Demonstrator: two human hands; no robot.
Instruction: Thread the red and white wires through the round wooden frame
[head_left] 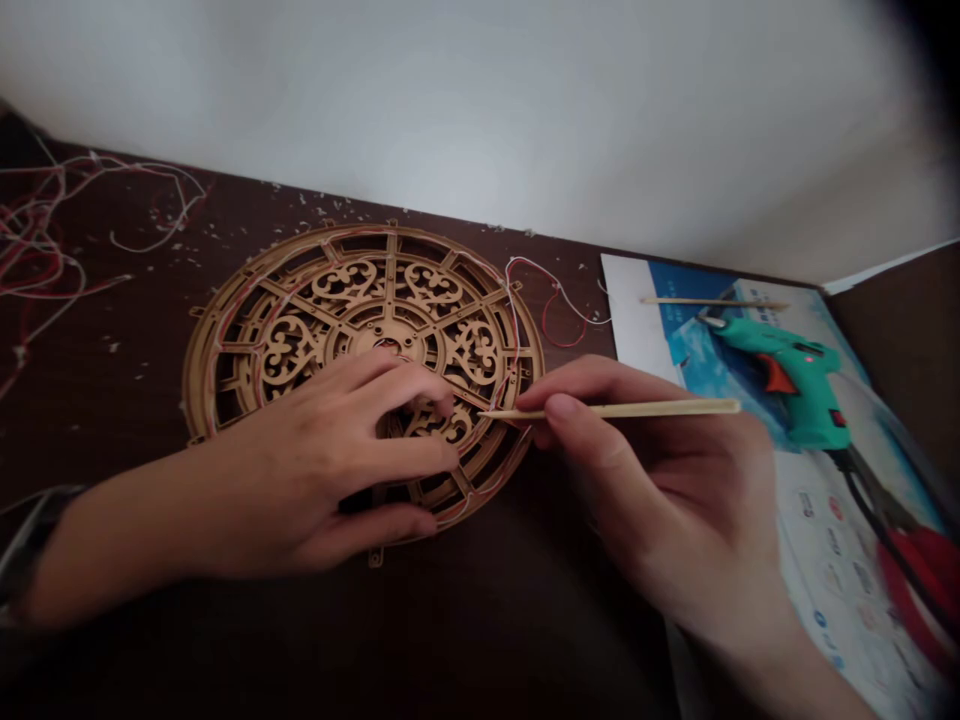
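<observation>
A round tan openwork wheel (386,300) with spokes and scroll ornaments lies flat on the dark table. Thin red and white wires (514,330) run along its rings. My left hand (337,440) rests over the lower left part of the wheel, fingers apart and slightly bent, hiding some of its centre. Between thumb and fingers, my right hand (667,480) pinches a thin wooden stick (637,409). The stick's tip points left and reaches a wire on the wheel's right side, close to my left fingertips; whether it touches is hard to tell.
A green glue gun (795,370) with a lit red light lies on a printed sheet (637,300) at right. Another thin stick (705,301) and red-handled scissors (919,590) are there too. Tangled wires (45,235) lie at left, white scraps and a pale wall (450,110) behind.
</observation>
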